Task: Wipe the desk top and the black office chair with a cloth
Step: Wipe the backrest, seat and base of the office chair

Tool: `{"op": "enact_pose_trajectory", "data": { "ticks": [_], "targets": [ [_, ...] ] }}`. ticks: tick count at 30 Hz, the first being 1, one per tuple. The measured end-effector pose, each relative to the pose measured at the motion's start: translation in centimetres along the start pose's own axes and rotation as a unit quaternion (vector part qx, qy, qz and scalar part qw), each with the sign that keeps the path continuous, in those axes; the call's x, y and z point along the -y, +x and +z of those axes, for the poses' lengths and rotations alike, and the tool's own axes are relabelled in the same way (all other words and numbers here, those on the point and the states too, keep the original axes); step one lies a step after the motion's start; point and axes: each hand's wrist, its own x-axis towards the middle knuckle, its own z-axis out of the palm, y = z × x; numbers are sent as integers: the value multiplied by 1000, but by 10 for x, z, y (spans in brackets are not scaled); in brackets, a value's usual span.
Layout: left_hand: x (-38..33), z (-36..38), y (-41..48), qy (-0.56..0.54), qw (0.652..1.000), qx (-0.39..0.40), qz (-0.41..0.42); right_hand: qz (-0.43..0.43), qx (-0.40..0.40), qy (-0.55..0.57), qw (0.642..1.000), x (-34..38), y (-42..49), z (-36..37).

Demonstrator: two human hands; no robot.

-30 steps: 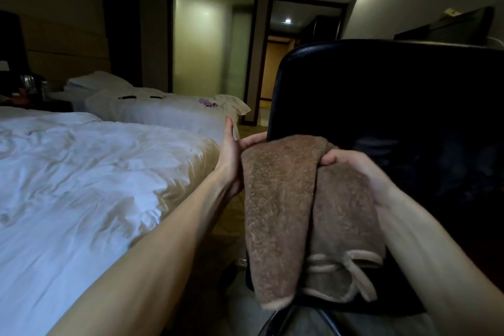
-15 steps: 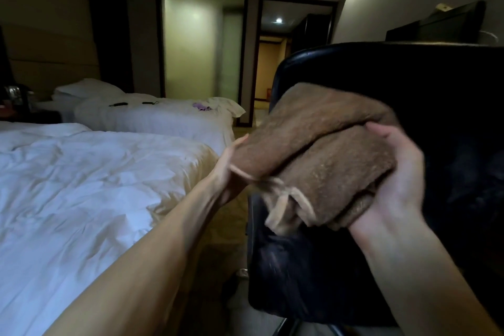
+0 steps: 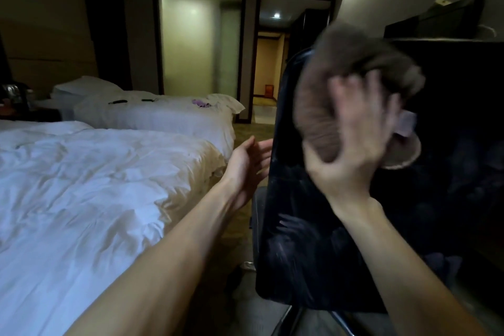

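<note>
Head view: brown cloth point(image 3: 354, 68) is bunched into a wad, high against the top-left corner of the black office chair point(image 3: 313, 240) backrest, and motion-blurred. Right hand point(image 3: 354, 144) holds it with the thumb under the wad and fingers spread across its front; a pale hemmed edge sticks out to the right of the hand. Backrest is glossy and fills the right half of frame, with metal base legs visible below. Left hand point(image 3: 246, 169) is wide open, fingers straight, palm toward the backrest's left edge; contact unclear. Left of the chair are two white beds: near bed point(image 3: 81, 185) rumpled, far bed point(image 3: 163, 114) with a small purple item point(image 3: 200, 103) on it. Lit doorway point(image 3: 272, 63) behind.
</note>
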Motion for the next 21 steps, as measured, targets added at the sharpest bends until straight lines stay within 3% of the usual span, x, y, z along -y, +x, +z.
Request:
{"op": "enact_pose_trajectory", "data": {
  "ticks": [3, 5, 8, 12, 21],
  "targets": [
    [1, 0, 0, -34, 999, 7, 3, -120, 157, -61, 978, -9, -26, 3],
    [2, -3, 0, -41, 999, 17, 3, -155, 195, -52, 967, -16, -41, 3],
    [3, -5, 2, -27, 998, 49, 18, -176, 184, -20, 967, -24, -29, 5],
    [6, -2, 4, -6, 998, 43, 34, -194, 174, -90, 961, -34, -11, 10],
    [11, -3, -1, -31, 997, 46, 44, -142, 97, -97, 980, -30, -55, 31]
  ]
}}
